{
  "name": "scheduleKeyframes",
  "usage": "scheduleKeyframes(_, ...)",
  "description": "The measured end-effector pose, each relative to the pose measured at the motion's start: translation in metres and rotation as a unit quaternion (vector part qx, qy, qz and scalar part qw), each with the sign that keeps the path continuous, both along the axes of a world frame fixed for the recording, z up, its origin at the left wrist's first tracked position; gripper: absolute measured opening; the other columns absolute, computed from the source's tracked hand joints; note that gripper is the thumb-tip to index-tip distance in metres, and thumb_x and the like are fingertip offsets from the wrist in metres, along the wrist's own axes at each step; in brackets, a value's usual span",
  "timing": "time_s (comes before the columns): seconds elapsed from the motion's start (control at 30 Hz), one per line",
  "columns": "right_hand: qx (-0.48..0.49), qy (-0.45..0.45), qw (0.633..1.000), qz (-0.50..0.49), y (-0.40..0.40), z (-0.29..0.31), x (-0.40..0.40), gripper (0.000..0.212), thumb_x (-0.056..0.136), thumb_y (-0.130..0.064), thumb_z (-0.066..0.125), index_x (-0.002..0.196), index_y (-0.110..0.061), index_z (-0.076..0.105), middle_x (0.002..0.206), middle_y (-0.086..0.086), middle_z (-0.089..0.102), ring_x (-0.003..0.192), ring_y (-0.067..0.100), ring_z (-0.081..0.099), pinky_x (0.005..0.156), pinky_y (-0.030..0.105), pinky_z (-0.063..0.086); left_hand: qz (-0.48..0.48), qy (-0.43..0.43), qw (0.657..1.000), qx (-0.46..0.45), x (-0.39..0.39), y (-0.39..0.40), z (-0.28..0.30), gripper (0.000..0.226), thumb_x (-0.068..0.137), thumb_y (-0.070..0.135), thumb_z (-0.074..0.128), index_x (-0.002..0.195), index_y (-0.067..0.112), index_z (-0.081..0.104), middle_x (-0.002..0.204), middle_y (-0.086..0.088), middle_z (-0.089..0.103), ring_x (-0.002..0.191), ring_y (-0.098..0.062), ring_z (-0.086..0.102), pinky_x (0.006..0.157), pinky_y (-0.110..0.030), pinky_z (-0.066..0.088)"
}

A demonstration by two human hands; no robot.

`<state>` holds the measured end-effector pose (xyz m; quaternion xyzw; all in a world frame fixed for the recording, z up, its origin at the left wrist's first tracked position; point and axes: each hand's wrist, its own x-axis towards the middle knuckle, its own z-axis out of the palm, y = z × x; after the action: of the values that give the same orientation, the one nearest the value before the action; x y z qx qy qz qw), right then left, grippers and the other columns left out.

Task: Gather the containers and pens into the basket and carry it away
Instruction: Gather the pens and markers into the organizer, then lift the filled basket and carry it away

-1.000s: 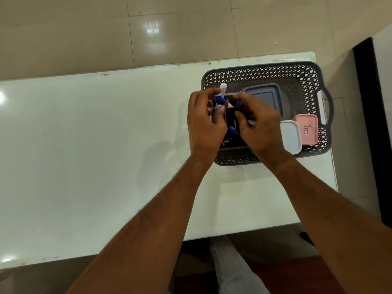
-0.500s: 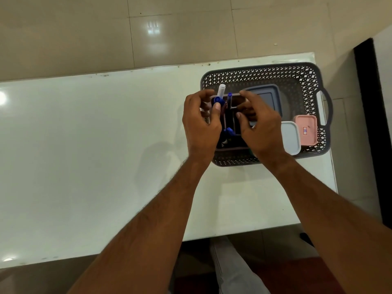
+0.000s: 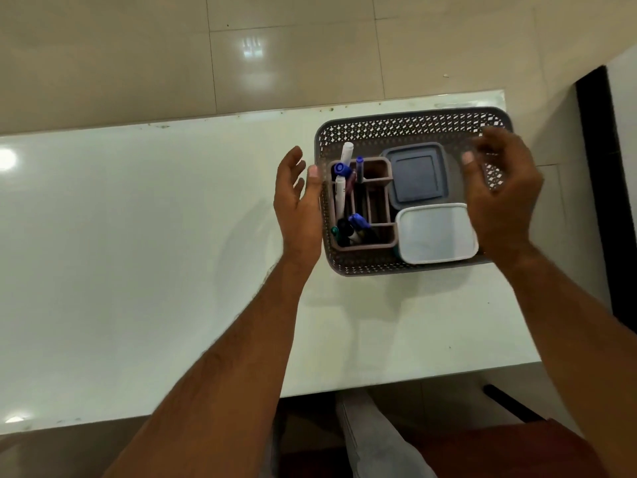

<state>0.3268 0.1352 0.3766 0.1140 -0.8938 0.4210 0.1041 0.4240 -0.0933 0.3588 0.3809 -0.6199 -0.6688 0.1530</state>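
Two bare hands hang over a white worktop, one at either end of a grey lattice basket that sits at the worktop's far right corner. Left hand is just outside the basket's left wall, fingers straight and spread, thumb near the rim, holding nothing; whether it touches the rim cannot be told. Inside the basket, against the left wall, stands a brown divided pen holder. A white marker and a blue-capped pen stick out of its far left compartment, another blue-capped pen stands in the next compartment, and a cluster of dark and blue pens fills the near left one. No writing on any pen can be read. Beside the holder lies a grey-blue lidded container, and just nearer, a white-lidded container overlapping the basket's near rim; a teal edge peeps from under it. Right hand is above the basket's right end, fingers loosely bent and motion-blurred, holding nothing. It hides the right wall and whatever lies there. Glossy beige tiles stretch beyond the worktop.
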Motion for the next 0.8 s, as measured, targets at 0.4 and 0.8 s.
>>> scheduleKeyframes(0.4, -0.061, -0.169, 0.978, -0.111, 0.102, -0.036, -0.041, 0.034, 0.096, -0.030, 0.062, 0.128, -0.020, 0.058, 0.111, -0.002, 0.064, 0.092, 0.005, 0.062, 0.084, 0.021, 0.053, -0.011, -0.076, 0.993, 0.093, -0.003, 0.008, -0.026, 0.028, 0.102, 0.022, 0.057, 0.128, 0.014, 0.065, 0.119, -0.004, 0.073, 0.109, -0.020, 0.071, 0.094, -0.038, 0.060)
scheduleKeyframes(0.8, -0.134, -0.253, 0.951, -0.120, 0.095, -0.052, -0.055, 0.021, 0.101, -0.031, 0.061, 0.084, -0.020, 0.068, 0.057, -0.013, 0.059, 0.048, 0.005, 0.052, 0.049, 0.020, 0.044, 0.067, -0.151, 0.986, -0.001, -0.015, 0.011, -0.035, 0.031, 0.099, 0.033, 0.062, 0.085, 0.007, 0.072, 0.077, -0.001, 0.070, 0.070, -0.011, 0.062, 0.075, -0.037, 0.059)
